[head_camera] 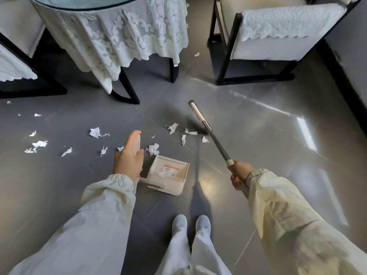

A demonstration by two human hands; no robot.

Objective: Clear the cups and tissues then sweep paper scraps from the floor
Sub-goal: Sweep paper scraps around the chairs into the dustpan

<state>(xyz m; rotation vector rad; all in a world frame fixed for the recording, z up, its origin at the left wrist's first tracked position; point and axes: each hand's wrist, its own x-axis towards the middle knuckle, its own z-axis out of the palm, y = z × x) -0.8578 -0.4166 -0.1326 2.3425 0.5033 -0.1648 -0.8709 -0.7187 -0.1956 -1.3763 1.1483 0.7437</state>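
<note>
Several white paper scraps lie scattered over the grey floor, from the far left to just beside the broom head. My right hand grips the end of a broom's dark handle; the broom head rests on the floor beyond the scraps. My left hand holds the upright cream handle of a cream dustpan, which stands on the floor in front of my feet. One crumpled scrap lies right at the dustpan's far edge.
A round table draped in white lace stands ahead on dark legs. A dark-framed armchair with pale cushions is at the right, another chair at the left. A dark skirting board runs along the right wall.
</note>
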